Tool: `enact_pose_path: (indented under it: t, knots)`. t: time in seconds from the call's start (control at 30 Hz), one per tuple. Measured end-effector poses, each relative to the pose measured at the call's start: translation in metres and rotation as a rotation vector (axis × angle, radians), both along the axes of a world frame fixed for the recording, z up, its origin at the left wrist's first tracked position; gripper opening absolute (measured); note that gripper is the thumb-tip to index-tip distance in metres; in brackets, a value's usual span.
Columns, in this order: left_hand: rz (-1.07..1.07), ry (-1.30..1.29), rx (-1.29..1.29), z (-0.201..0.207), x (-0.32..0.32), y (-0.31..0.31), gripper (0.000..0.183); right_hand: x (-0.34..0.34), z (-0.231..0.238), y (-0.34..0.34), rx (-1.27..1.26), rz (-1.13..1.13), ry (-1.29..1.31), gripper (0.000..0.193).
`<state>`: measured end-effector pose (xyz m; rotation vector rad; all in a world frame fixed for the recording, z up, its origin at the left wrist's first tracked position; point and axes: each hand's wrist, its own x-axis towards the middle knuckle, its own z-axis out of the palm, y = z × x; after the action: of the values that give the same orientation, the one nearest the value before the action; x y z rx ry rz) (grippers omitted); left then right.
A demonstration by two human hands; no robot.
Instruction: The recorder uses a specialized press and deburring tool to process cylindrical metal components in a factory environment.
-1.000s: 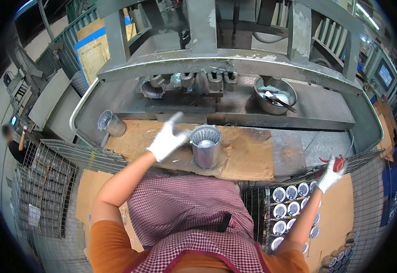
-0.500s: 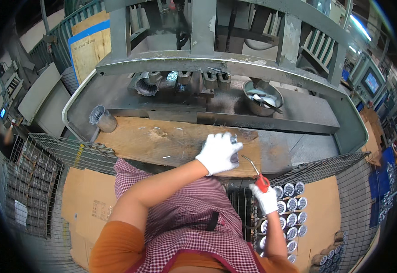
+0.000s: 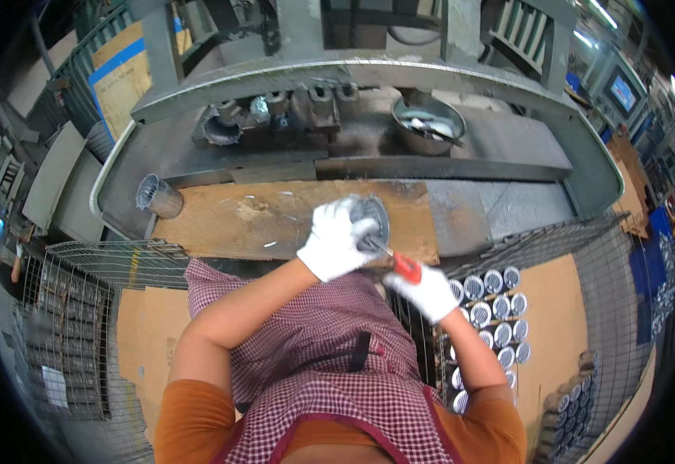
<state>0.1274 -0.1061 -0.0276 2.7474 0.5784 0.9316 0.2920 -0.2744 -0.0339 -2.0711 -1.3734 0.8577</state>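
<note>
My left hand, in a white glove, grips a round grey metal casting above the wooden board. The casting's open, rimmed side is turned partly toward the right. My right hand, also gloved in white, is closed around the red handle of a hand scraper. The scraper's thin metal shaft reaches up and left to the casting, and its tip is hard to see there. Toward the board's left end lies a similar finned grey casting, tilted on its side.
Behind the board, a metal machine bed carries several castings and a pot with pale contents. Rows of finned metal castings stand on cardboard at the right. Wire mesh borders both sides. A control screen stands far right.
The scraper has come up and left, from apart to meeting the casting. My left hand has turned the casting so its rimmed opening shows. The whole view has shifted slightly.
</note>
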Motion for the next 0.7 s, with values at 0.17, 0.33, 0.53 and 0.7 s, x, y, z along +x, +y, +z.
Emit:
enact_pose_path:
  t: [0.17, 0.33, 0.53, 0.7]
  knots:
    - [0.018, -0.107, 0.161, -0.002, -0.004, 0.001, 0.047, -0.005, 0.008, 0.007, -0.029, 0.037, -0.042, 0.066]
    - [-0.001, -0.096, 0.196, -0.003, -0.006, -0.002, 0.055, 0.006, 0.005, 0.006, -0.066, 0.002, -0.045, 0.068]
    - [0.0, -0.081, 0.2, -0.002, -0.011, -0.004, 0.059, 0.005, -0.003, -0.002, -0.116, 0.076, -0.119, 0.074]
    - [-0.089, -0.189, 0.161, -0.011, -0.016, 0.002, 0.055, -0.008, 0.012, 0.001, -0.077, 0.143, -0.16, 0.073]
